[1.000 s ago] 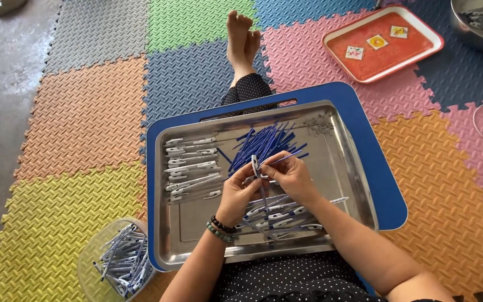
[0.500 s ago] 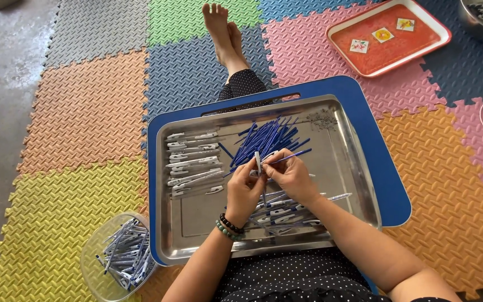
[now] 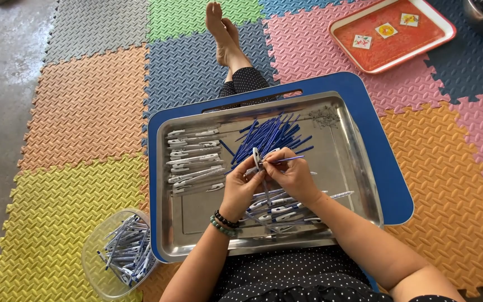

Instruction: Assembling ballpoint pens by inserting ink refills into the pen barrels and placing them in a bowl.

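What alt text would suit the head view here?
Seen from above, a seated person's left hand holds a clear pen barrel while the right hand holds a blue refill beside it, over a steel tray with blue refills and pen barrels.

Interlocking foam floor mats (image 3: 85, 106) in orange, yellow, blue, green, grey and pink cover most of the frame. Bare grey concrete floor (image 3: 1, 72) shows along the left edge, daylight falling across it.

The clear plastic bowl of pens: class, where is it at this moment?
In the head view the clear plastic bowl sits low on the left, on the yellow foam mat, just beside the steel tray's lower-left corner.
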